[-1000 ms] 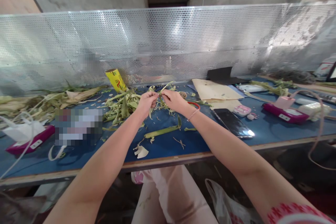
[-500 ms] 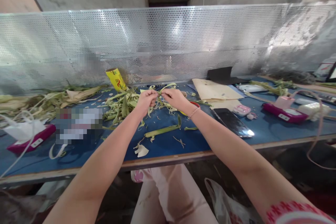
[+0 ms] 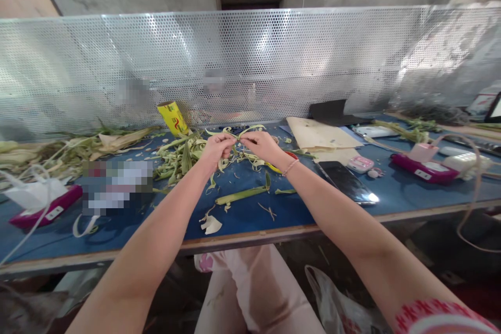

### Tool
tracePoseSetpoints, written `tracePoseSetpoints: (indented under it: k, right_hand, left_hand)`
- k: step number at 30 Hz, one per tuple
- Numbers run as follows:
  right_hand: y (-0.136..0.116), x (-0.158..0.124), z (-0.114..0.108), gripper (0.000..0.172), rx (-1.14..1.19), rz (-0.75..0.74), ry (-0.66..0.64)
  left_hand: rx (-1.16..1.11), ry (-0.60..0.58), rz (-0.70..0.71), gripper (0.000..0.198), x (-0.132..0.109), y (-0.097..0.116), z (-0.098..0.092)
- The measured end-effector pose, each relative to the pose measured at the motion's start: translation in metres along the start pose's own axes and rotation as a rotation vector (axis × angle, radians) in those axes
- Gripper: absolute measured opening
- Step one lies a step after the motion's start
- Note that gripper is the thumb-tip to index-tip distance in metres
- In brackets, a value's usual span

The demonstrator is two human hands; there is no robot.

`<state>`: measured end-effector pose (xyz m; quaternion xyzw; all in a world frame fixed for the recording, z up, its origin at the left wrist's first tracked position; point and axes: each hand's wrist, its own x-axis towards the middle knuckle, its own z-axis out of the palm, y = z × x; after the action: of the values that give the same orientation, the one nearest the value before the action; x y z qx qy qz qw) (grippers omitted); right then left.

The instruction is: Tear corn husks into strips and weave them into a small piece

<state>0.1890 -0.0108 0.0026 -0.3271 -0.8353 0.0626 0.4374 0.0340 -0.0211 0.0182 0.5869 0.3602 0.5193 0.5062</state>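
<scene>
Green strips occupy left hand and right hand.

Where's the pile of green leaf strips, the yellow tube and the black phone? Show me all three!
Pile of green leaf strips (image 3: 185,159): head view, middle of the heap.
Yellow tube (image 3: 173,118): head view, middle of its side.
Black phone (image 3: 344,181): head view, on its dark screen.

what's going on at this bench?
A person's left hand and right hand nearly meet above the blue tabletop, fingers pinching what look like thin green plant strips. A leafy pile lies beside the left hand. A green stalk rests nearer the table edge, untouched, and a phone lies beyond the right forearm.
</scene>
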Motion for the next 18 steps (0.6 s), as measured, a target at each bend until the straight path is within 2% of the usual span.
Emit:
tracePoseSetpoints:
  k: [4,7,9,10,14,18]
  right_hand:
    - [0.002,-0.004,-0.004,0.023,-0.14,-0.082,0.033]
    - [0.005,-0.005,-0.013,0.019,-0.269,-0.159,0.178]
    - [0.007,-0.004,-0.017,0.016,-0.327,-0.183,0.218]
    - [0.008,-0.004,-0.017,0.016,-0.341,-0.198,0.188]
    - [0.014,-0.002,-0.011,0.012,-0.335,-0.281,-0.064]
    - [0.016,-0.002,-0.001,0.013,-0.278,-0.251,-0.105]
  left_hand:
    - [0.113,0.015,0.039,0.01,0.003,-0.006,-0.002]
    - [0.36,0.068,0.187,0.004,0.006,-0.011,-0.006]
    - [0.536,0.072,0.282,0.002,0.007,-0.013,-0.008]
    - [0.607,0.065,0.314,0.004,0.008,-0.013,-0.008]
    - [0.792,0.042,0.39,0.006,0.008,-0.009,-0.008]
    - [0.925,0.056,0.432,0.008,0.007,-0.009,-0.008]
